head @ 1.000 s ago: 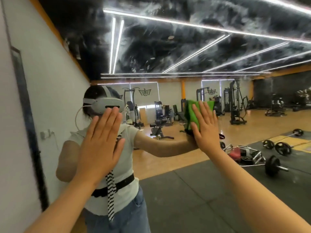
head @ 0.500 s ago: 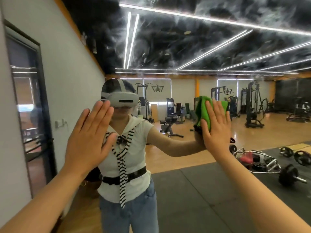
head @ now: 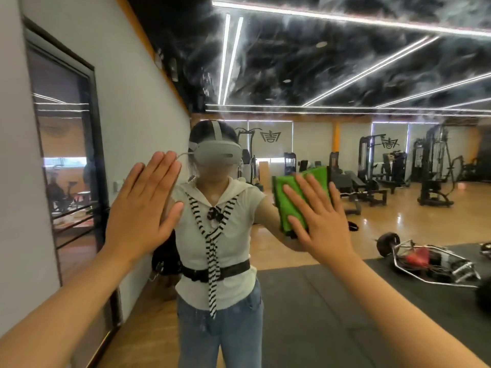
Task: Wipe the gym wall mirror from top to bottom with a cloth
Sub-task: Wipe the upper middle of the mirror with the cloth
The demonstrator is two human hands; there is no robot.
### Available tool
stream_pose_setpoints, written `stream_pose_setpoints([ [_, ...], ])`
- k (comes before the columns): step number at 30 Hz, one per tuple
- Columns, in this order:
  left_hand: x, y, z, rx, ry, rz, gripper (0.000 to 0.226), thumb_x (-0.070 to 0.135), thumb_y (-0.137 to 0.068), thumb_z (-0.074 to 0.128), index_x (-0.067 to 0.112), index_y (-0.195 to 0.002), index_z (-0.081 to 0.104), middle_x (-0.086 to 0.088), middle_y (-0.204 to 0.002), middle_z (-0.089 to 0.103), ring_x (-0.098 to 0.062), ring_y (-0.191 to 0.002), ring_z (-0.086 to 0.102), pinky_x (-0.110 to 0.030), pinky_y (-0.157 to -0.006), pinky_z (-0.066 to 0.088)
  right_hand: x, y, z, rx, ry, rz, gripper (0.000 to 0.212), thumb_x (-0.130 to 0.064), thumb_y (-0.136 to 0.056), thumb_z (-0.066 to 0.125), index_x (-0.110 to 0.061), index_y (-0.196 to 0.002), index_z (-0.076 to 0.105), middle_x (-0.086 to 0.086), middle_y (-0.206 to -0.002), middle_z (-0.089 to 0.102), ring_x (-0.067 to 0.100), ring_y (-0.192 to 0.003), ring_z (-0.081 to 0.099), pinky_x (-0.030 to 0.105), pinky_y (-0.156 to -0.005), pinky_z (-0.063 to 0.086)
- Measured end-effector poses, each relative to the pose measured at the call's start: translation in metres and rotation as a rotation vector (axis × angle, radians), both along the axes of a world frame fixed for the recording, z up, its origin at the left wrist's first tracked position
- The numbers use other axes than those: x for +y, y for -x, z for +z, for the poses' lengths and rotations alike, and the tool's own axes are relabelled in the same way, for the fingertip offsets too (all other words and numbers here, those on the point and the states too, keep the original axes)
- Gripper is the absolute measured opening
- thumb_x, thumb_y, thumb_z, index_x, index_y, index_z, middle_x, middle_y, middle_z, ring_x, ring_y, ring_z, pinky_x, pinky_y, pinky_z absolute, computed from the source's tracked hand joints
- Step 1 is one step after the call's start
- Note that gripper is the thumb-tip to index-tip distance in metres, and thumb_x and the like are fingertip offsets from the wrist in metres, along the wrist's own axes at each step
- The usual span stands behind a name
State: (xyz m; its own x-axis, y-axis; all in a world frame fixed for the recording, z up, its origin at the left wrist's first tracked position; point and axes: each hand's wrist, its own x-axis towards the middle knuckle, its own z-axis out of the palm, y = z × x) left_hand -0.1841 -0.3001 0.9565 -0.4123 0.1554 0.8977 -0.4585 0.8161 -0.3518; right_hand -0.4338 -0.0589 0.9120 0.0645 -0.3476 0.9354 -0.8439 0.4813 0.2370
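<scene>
Your left hand [head: 140,208] is up at 9 o'clock, fingers straight and close together, palm flat toward the mirror [head: 318,301], holding nothing. Your right hand [head: 321,224], at 3 o'clock, presses the green cloth [head: 284,203] to the glass with straight, spread fingers. The cloth shows past them toward 11 o'clock. Farther off, at 4 o'clock, a barbell [head: 425,261] is reflected.

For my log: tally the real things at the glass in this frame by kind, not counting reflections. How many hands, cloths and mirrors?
Hands: 2, the left hand open with straight fingers, the right hand pressing the cloth
Cloths: 1, the green cloth
Mirrors: 1, the wall mirror
Total: 4
</scene>
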Motion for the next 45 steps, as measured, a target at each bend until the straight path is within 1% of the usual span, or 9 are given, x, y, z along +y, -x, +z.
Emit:
stream_pose_setpoints([
  [6,0.000,0.000,0.000,-0.010,-0.017,0.010,0.074,0.039,-0.098,0.036,0.013,-0.160,0.005,-0.006,-0.168,0.006,-0.022,-0.155,0.007,-0.040,-0.126,0.001,-0.011,-0.004,-0.010,-0.524,0.538,-0.031,0.058,-0.041,-0.103,0.023,-0.021,-0.157,0.019,0.006,-0.165,0.011,0.024,-0.152,0.005,0.060,-0.119,0.008],
  [13,0.000,0.000,-0.001,-0.007,-0.015,0.012,0.073,0.039,-0.098,0.035,0.012,-0.160,0.010,-0.007,-0.168,0.008,-0.021,-0.155,0.006,-0.040,-0.126,0.002,-0.033,-0.031,-0.058,0.066,-0.022,0.044,0.056,-0.044,-0.102,0.031,-0.030,-0.155,0.021,-0.001,-0.164,0.015,0.020,-0.152,0.013,0.048,-0.123,0.004],
  [15,-0.001,0.000,-0.001,0.000,-0.011,0.006,0.072,0.039,-0.098,0.035,0.011,-0.160,0.012,-0.007,-0.168,0.009,-0.022,-0.155,0.007,-0.040,-0.126,0.002,-0.006,-0.001,-0.052,0.020,0.020,-0.005,0.055,-0.047,-0.103,0.027,-0.030,-0.155,0.019,0.000,-0.162,0.018,0.019,-0.152,0.011,0.046,-0.123,0.003],
  [19,-0.002,0.001,-0.001,0.010,-0.012,0.001,0.072,0.039,-0.098,0.035,0.011,-0.160,0.012,-0.007,-0.168,0.009,-0.022,-0.155,0.008,-0.041,-0.126,0.004,0.023,0.025,-0.058,-0.402,0.400,-0.026,0.058,-0.036,-0.101,0.033,-0.017,-0.155,0.025,0.006,-0.163,0.017,0.025,-0.152,0.011,0.058,-0.120,0.011],
  [22,-0.001,0.001,-0.001,0.011,-0.010,-0.003,0.072,0.039,-0.098,0.036,0.012,-0.160,0.011,-0.006,-0.168,0.007,-0.022,-0.155,0.007,-0.041,-0.126,0.004,-0.012,-0.011,-0.062,-0.546,0.545,-0.025,0.060,-0.037,-0.102,0.028,-0.021,-0.157,0.009,0.007,-0.164,0.008,0.026,-0.152,0.004,0.062,-0.118,0.012],
  [26,0.000,0.000,0.000,0.011,-0.024,-0.006,0.072,0.038,-0.099,0.036,0.013,-0.160,0.009,-0.003,-0.168,0.004,-0.020,-0.155,0.005,-0.038,-0.126,0.001,-0.072,-0.082,-0.094,-0.302,0.244,0.089,0.062,-0.039,-0.099,0.037,-0.026,-0.156,0.017,0.004,-0.165,0.010,0.026,-0.153,0.007,0.055,-0.121,0.003],
  [31,0.002,-0.002,0.001,0.006,-0.017,-0.019,0.070,0.037,-0.099,0.037,0.007,-0.159,0.017,-0.011,-0.167,0.014,-0.023,-0.155,0.007,-0.037,-0.126,-0.001,-0.064,-0.072,-0.113,0.040,-0.075,0.080,0.053,-0.040,-0.104,0.032,-0.032,-0.156,0.022,-0.006,-0.165,0.012,0.018,-0.151,0.016,0.050,-0.121,0.013],
  [39,0.000,-0.001,0.000,-0.008,-0.011,-0.012,0.068,0.039,-0.102,0.035,0.007,-0.159,0.017,-0.011,-0.167,0.012,-0.024,-0.155,0.008,-0.039,-0.126,0.002,-0.083,-0.089,-0.070,-0.467,0.460,0.005,0.061,-0.032,-0.099,0.033,-0.023,-0.157,0.013,0.003,-0.165,0.008,0.021,-0.153,0.001,0.055,-0.121,0.003],
  [45,-0.003,-0.008,-0.004,-0.016,-0.015,-0.147,0.067,0.032,-0.100,0.045,0.007,-0.158,0.022,-0.011,-0.167,0.009,-0.023,-0.155,0.003,-0.038,-0.126,-0.002,-0.131,-0.141,-0.116,-0.173,0.104,0.052,0.055,-0.038,-0.104,0.025,-0.029,-0.158,0.014,-0.002,-0.166,0.006,0.023,-0.153,0.010,0.053,-0.122,0.001],
])
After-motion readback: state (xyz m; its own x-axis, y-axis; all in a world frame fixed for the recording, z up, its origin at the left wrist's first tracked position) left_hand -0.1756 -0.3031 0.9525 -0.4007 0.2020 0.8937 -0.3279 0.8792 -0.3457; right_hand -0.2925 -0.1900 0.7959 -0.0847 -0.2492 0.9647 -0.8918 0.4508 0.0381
